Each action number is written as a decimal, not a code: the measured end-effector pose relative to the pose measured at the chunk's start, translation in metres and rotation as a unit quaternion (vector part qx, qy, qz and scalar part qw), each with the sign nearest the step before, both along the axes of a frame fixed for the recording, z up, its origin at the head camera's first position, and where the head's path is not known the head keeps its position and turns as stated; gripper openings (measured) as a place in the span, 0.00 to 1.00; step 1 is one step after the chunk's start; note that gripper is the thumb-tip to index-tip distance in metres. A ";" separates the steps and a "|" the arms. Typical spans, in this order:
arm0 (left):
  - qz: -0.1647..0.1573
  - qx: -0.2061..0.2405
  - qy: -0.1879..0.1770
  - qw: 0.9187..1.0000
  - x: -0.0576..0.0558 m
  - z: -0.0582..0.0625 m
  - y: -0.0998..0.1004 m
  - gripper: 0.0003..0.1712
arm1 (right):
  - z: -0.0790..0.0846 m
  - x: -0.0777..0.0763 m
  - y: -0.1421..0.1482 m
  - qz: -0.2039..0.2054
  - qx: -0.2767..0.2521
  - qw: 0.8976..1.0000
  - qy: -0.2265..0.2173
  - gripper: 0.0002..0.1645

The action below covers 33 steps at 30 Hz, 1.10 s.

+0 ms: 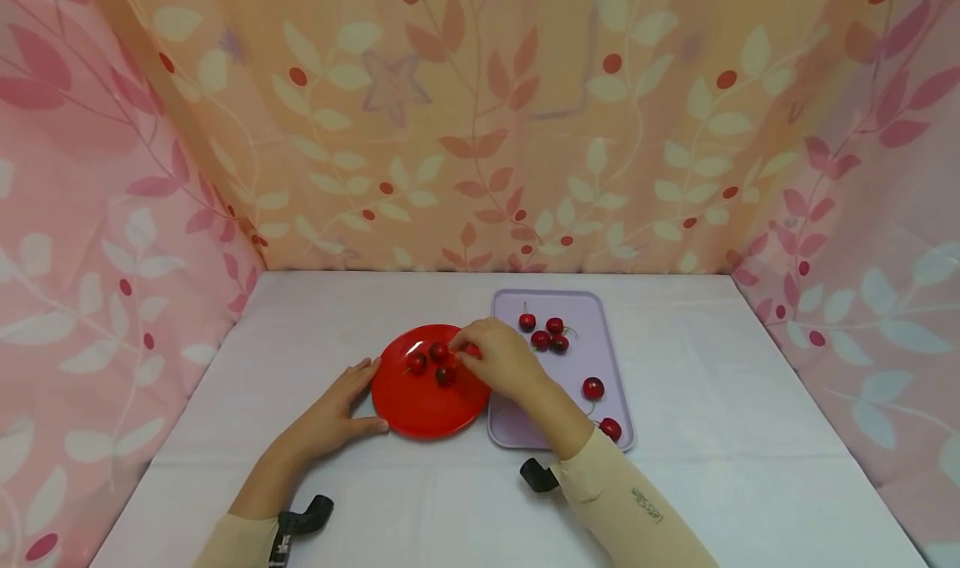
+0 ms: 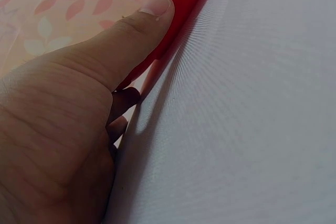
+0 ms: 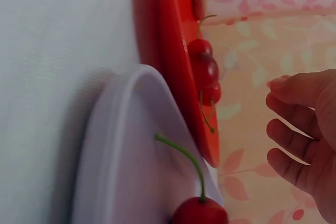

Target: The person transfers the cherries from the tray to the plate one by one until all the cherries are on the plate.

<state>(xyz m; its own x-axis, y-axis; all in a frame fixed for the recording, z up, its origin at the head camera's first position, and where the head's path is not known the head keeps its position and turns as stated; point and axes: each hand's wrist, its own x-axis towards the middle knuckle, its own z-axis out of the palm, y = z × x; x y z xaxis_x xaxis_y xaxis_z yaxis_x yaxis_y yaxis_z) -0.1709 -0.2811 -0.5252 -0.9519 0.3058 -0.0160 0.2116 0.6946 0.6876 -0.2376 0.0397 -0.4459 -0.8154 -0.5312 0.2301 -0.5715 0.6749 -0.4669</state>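
My left hand (image 1: 337, 414) steadies the left rim of a round red plate (image 1: 423, 414), its thumb along the near edge and its fingers spread round the far side. Over the plate's right part hovers my right hand (image 1: 498, 358). In the right wrist view its fingers (image 3: 291, 135) are loosely bent, thumb and index tips close together, and no cherry shows between them. Several dark red cherries (image 1: 417, 363) lie grouped on the plate; another cherry (image 1: 471, 349) is partly covered by the right hand. Green stems show on some.
A pale purple tray (image 1: 611, 343) stands to the plate's right, with a cluster of cherries (image 1: 540, 340) at its far end. Two more cherries, one the nearer cherry (image 1: 610, 429), lie on its right side. Patterned curtains (image 1: 480, 134) enclose the white table (image 1: 712, 401).
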 end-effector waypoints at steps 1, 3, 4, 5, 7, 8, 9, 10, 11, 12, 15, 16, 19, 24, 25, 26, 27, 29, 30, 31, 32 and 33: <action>-0.001 0.000 0.001 1.000 0.000 0.000 0.000 0.62 | 0.002 0.001 0.002 -0.001 0.002 1.000 0.002 0.09; -0.003 0.000 0.002 1.000 -0.001 -0.001 0.000 0.62 | 0.006 0.003 0.007 -0.002 0.003 1.000 0.011 0.09; -0.003 0.000 0.004 1.000 -0.001 -0.001 0.000 0.62 | 0.009 0.005 0.009 -0.002 0.001 1.000 0.016 0.09; -0.002 0.000 0.003 1.000 -0.001 -0.001 0.000 0.62 | 0.012 0.006 0.012 -0.002 -0.001 1.000 0.022 0.08; -0.004 -0.001 0.007 1.000 -0.002 -0.001 0.000 0.62 | 0.016 0.009 0.017 0.003 -0.013 0.999 0.035 0.08; -0.004 -0.002 0.008 1.000 -0.002 0.000 -0.001 0.62 | 0.018 0.011 0.020 0.004 -0.019 0.999 0.040 0.08; -0.003 -0.001 0.007 1.000 -0.002 0.000 0.000 0.62 | 0.020 0.013 0.022 0.007 -0.024 0.999 0.046 0.07; -0.004 -0.003 0.009 1.000 -0.002 0.000 -0.001 0.62 | 0.022 0.015 0.025 0.008 -0.028 0.998 0.049 0.07; -0.003 -0.003 0.008 1.000 -0.002 0.000 -0.001 0.62 | 0.024 0.016 0.027 0.011 -0.030 0.998 0.056 0.07; -0.003 -0.004 0.008 1.000 -0.002 0.001 -0.001 0.62 | 0.026 0.017 0.030 0.014 -0.032 0.997 0.062 0.07; 0.001 -0.007 0.003 1.000 -0.001 0.000 -0.001 0.62 | 0.030 0.021 0.037 0.017 -0.028 0.996 0.080 0.07; 0.001 -0.008 0.002 1.000 -0.001 0.000 -0.001 0.62 | 0.031 0.023 0.040 0.018 -0.029 0.996 0.086 0.07; 0.000 -0.007 0.003 1.000 -0.001 0.000 0.000 0.62 | 0.034 0.027 0.049 0.020 -0.037 0.994 0.103 0.08; -0.007 -0.001 0.012 1.000 -0.001 0.000 0.000 0.62 | 0.037 0.033 0.065 0.028 -0.054 0.989 0.136 0.10; -0.008 -0.001 0.013 1.000 -0.001 0.000 0.000 0.61 | 0.038 0.034 0.068 0.028 -0.055 0.988 0.140 0.10; -0.009 0.000 0.014 1.000 -0.001 0.000 0.000 0.61 | 0.039 0.035 0.071 0.027 -0.056 0.988 0.142 0.10; -0.010 -0.001 0.015 1.000 -0.002 -0.001 0.000 0.61 | 0.039 0.037 0.074 0.026 -0.056 0.988 0.142 0.11; -0.011 -0.003 0.014 1.000 -0.002 0.000 0.000 0.61 | 0.040 0.040 0.079 0.025 -0.058 0.988 0.139 0.11; -0.011 -0.003 0.012 1.000 -0.002 0.000 0.000 0.62 | 0.040 0.041 0.082 0.023 -0.055 0.989 0.137 0.11; -0.009 -0.003 0.009 1.000 -0.001 0.000 0.000 0.62 | 0.040 0.043 0.084 0.022 -0.053 0.989 0.135 0.11; -0.007 -0.004 0.007 1.000 -0.001 0.001 0.000 0.62 | 0.040 0.045 0.087 0.022 -0.050 0.990 0.133 0.11; -0.006 -0.004 0.003 1.000 -0.001 0.001 0.000 0.62 | 0.039 0.047 0.090 0.021 -0.049 0.990 0.131 0.11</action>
<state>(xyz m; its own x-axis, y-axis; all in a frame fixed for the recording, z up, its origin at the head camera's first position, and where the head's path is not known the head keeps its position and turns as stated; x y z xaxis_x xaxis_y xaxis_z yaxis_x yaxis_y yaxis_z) -0.1719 -0.2811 -0.5243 -0.9486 0.3163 -0.0122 0.2241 0.6983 0.6798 -0.1911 0.1299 -0.4066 -0.6979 -0.5287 0.4832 -0.7088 0.6066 -0.3600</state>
